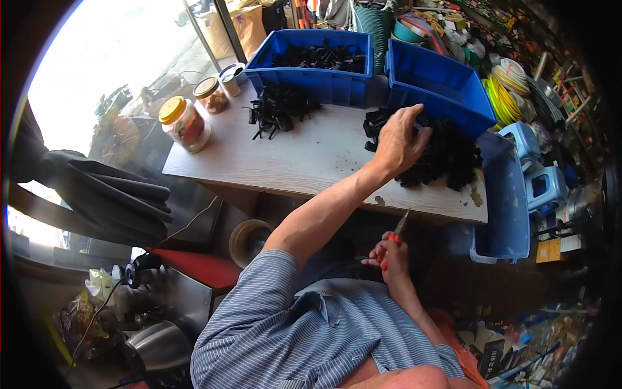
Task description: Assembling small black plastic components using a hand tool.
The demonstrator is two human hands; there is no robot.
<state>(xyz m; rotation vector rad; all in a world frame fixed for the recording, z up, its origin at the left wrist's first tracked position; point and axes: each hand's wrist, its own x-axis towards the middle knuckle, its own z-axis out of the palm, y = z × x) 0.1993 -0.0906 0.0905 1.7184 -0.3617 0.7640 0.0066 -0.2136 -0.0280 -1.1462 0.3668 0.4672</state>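
My left hand (pixel 400 144) reaches across to the right side of the table, over a heap of small black parts (pixel 447 159). Its fingers and thumb are apart, with nothing seen between them. Close to my body, below the table's front edge, my right hand (pixel 392 258) is closed round a pair of red-handled scissors (pixel 402 225), their pointed metal tip aimed up and away from me. A second, smaller heap of black parts (pixel 278 110) lies at the table's far middle. The exact kind of the black parts is too small to tell.
Behind the heaps stand a blue bin (pixel 311 87) holding black parts and another blue bin (pixel 447 97). A yellow-lidded jar (pixel 184 124), a smaller jar (pixel 211 96) and a can (pixel 229 83) stand at the table's left. A large blue tub (pixel 505 201) adjoins its right edge.
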